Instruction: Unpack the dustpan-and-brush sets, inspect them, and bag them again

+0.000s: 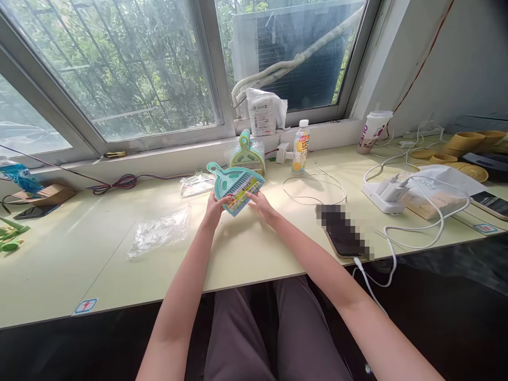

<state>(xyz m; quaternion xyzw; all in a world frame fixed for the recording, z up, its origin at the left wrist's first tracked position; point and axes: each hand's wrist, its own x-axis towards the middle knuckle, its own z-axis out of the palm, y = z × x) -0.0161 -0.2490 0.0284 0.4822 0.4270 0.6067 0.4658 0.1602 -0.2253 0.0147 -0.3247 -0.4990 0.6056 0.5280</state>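
Above the middle of the table, a teal dustpan-and-brush set (227, 181) with a printed card label is tilted between my two hands. My left hand (216, 208) grips its lower left edge, fingers closed on it. My right hand (260, 205) pinches the lower right side by the label. Just behind it, a green dustpan set (246, 154) stands upright against the window ledge. To the left lies a flat clear-wrapped packet (197, 183), and nearer me a crumpled clear plastic bag (161, 233).
A juice bottle (300, 146) and a white wrapped packet (264, 114) are at the back. On the right are a phone (345, 233), a power strip (384, 197) with looping white cables and a paper cup (373, 132). Bundled wires (119, 183) run along the ledge at left.
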